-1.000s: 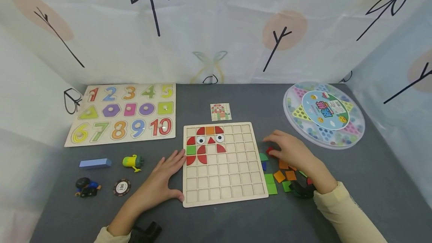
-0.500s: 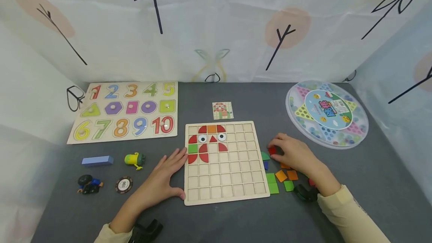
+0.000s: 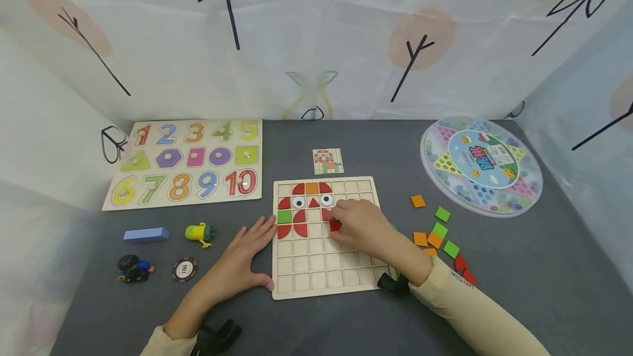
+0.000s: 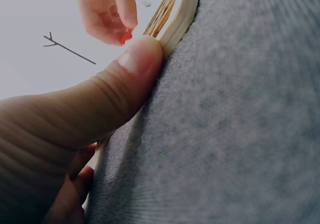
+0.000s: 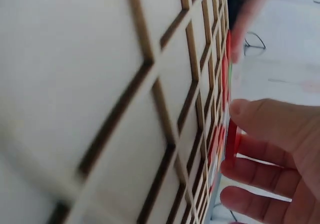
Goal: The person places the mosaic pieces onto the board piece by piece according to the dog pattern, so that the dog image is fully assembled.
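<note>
A wooden grid board [image 3: 315, 281] lies in the middle of the table. Red, green and orange tiles and two eye tiles [image 3: 299, 202] fill some cells in its upper left. Along the board's left edge rests my left hand [image 3: 236, 260], fingers spread, thumb and fingertips touching the rim; the left wrist view shows the thumb [image 4: 122, 81] against that edge. Over the board, my right hand [image 3: 363, 228] pinches a red tile [image 3: 335, 225] between thumb and fingers. In the right wrist view this tile [image 5: 231, 139] stands on edge, close to the grid. Its full shape is hidden.
Loose orange, green and red tiles [image 3: 451, 249] lie right of the board. A small picture card [image 3: 328, 161] sits behind it. Around them are a number puzzle [image 3: 183, 166], a round game box [image 3: 482, 166], a blue block [image 3: 145, 235], two small figures [image 3: 200, 234] and a chip [image 3: 184, 270].
My right hand has picked up a red tile from the loose pieces and carried it left over the board. The left hand has stayed at the board's edge.
</note>
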{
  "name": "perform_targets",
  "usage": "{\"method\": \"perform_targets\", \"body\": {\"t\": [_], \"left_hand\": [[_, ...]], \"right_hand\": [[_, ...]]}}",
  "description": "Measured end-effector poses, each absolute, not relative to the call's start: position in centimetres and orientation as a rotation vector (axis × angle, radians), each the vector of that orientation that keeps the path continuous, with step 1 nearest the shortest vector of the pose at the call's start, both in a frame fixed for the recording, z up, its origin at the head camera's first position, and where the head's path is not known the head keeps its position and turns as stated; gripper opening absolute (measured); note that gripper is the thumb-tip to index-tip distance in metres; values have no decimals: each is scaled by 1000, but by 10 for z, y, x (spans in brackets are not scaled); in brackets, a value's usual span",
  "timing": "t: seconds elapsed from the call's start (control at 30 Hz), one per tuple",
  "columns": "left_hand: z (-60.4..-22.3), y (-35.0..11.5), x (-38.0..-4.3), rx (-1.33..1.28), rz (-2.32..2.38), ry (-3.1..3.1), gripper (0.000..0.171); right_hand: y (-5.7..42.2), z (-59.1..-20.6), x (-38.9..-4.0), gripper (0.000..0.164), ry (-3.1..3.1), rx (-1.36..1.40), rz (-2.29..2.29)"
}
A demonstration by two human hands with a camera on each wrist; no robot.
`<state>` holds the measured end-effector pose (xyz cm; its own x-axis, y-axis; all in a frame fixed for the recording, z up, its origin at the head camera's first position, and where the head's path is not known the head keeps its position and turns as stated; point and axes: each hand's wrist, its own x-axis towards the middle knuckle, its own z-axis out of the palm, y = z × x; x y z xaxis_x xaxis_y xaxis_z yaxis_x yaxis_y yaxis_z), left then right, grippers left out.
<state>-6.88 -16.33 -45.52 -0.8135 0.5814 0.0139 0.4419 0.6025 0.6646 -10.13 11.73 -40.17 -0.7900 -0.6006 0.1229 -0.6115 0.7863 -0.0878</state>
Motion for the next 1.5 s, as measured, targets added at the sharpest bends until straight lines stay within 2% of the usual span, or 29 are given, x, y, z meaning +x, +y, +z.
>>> {"method": "perform_targets", "body": {"t": [0.23, 0.73, 0.87, 1.03, 1.2, 1.5], "left_hand": [[-454, -159, -70, 849, 992, 2615, 107], [-452, -161, -69, 829, 997, 2615, 108], [-452, -163, -69, 825, 1004, 2624, 109], [-451, -165, -70, 828, 990, 2630, 109], [-451, -166, -71, 830, 994, 2635, 109], [-456, -163, -70, 853, 997, 2623, 109]], "right_hand": [[107, -404, -103, 18, -2952, 936, 71], [111, -399, -100, 18, -2957, 1018, 185], [138, -387, -106, 25, -2958, 896, 275], [198, -377, -110, 32, -3026, 647, 301], [245, -385, -118, 31, -3137, 530, 303], [260, -396, -120, 23, -3221, 475, 247]]}}
